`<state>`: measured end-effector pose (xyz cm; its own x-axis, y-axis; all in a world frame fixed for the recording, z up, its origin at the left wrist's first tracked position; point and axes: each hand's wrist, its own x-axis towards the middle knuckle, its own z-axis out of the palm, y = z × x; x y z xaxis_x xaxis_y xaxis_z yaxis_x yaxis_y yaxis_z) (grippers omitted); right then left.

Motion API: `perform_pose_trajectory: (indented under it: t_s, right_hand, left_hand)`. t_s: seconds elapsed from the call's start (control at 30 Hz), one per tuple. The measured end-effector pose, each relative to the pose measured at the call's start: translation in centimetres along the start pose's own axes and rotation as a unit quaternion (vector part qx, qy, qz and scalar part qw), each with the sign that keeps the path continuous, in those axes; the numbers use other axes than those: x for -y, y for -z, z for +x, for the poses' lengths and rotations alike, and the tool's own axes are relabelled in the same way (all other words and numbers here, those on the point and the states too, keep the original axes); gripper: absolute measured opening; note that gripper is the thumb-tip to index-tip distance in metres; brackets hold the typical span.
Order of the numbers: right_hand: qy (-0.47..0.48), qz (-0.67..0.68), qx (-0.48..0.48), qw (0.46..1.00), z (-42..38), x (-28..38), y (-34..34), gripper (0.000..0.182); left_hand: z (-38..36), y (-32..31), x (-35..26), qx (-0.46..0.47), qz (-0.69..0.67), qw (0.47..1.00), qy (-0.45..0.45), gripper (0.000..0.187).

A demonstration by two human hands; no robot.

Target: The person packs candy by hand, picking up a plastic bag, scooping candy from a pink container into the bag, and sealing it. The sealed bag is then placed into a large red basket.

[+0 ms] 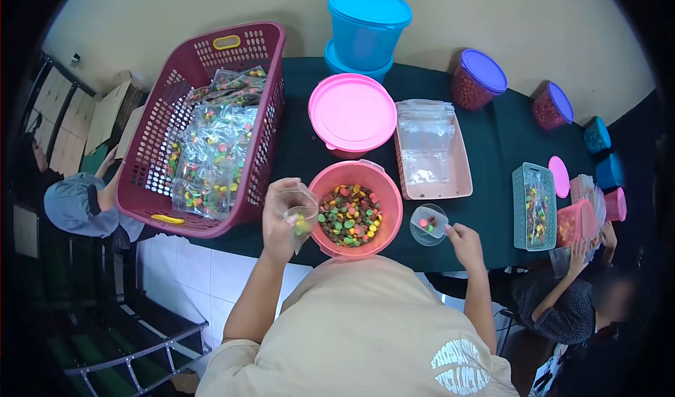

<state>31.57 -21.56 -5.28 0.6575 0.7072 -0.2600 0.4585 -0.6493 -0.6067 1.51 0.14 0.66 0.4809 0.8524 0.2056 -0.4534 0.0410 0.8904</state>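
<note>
My left hand (278, 221) is closed on a small clear plastic bag (302, 213), its mouth spread and a few yellow and green candies low inside. Just right of the bag stands a pink tub (395, 218) part-filled with colourful button-shaped candies (348, 214). My right hand (465, 246) pinches the handle of a small clear scoop (436, 222) with a few red, green and brown candies in it. In this view the scoop overlaps a round clear dish (425, 239) on the table, right of the tub.
A maroon basket (271, 116) of filled candy bags (214, 144) stands left. Behind the tub are a pink-lidded container (351, 112), stacked blue tubs (369, 24) and a tray (460, 186) of empty bags. One person (562, 298) works at right, another (77, 203) at left.
</note>
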Motion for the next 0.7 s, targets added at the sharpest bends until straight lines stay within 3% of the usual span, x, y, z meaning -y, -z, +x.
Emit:
perform_pose_trajectory:
  t_s: [0.17,0.23,0.3,0.37,0.4,0.47,0.6,0.67,0.7]
  right_hand:
    - [0.012,0.004,0.037,0.999,0.4,-0.2,1.5,0.036]
    - [0.107,0.072,0.013,0.991,0.1,1.3,2.1,0.029]
    - [0.208,0.017,0.013,0.978,0.2,3.6,2.3,0.018]
    - [0.326,0.031,-0.006,0.945,-0.1,6.4,1.6,0.014]
    - [0.331,0.033,-0.001,0.943,0.0,7.1,1.1,0.014]
    - [0.426,-0.087,-0.005,0.900,0.3,8.0,0.1,0.011]
    - [0.443,-0.080,-0.081,0.889,1.9,7.1,0.5,0.013]
    - [0.380,-0.037,-0.114,0.917,2.4,5.6,1.9,0.014]
    - [0.295,-0.033,-0.079,0.952,2.4,5.1,3.3,0.017]
  left_hand:
    - [-1.1,-2.6,0.1,-0.069,0.078,0.993,-0.057,0.060]
    - [-1.7,-3.2,0.1,-0.088,0.102,0.989,-0.060,0.060]
    - [-2.1,-3.8,0.3,-0.131,0.110,0.982,-0.075,0.060]
    - [-2.9,-3.6,0.7,-0.118,0.121,0.983,-0.076,0.063]
    - [-3.1,-4.1,0.7,-0.123,0.119,0.982,-0.080,0.066]
    - [-3.5,-5.1,0.3,-0.124,0.165,0.975,-0.082,0.072]
    - [-4.1,-6.4,-0.8,-0.150,0.085,0.981,-0.093,0.068]
    - [-5.1,-4.4,-0.3,-0.156,0.020,0.983,-0.093,0.063]
    - [-5.5,-3.7,-0.2,-0.149,-0.051,0.983,-0.089,0.058]
